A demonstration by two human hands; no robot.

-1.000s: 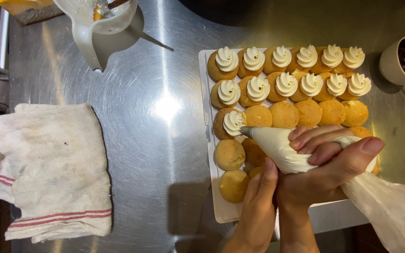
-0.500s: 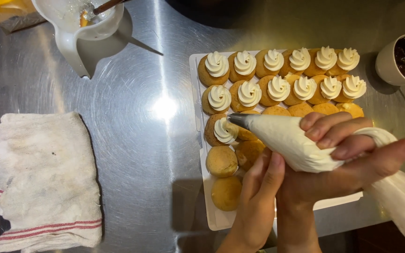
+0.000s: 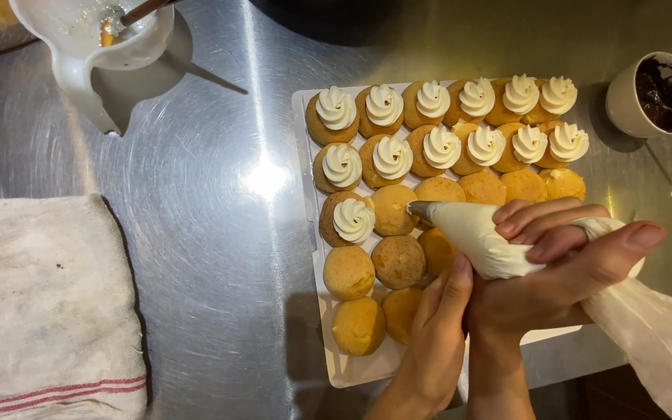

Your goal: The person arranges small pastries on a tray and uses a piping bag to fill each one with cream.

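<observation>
Piping cream onto puffs: the right hand (image 3: 561, 268) is clenched around the piping bag (image 3: 484, 241), the left hand (image 3: 437, 334) steadies it with fingers pressed together. The nozzle (image 3: 421, 209) sits above the bare puff (image 3: 393, 208) on the tray (image 3: 305, 163); next likely calls for a steady squeeze.

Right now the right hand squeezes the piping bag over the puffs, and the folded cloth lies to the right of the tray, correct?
Not quite. In the head view the folded cloth lies left of the tray, not right. The right hand does squeeze the piping bag over the puffs.
</observation>
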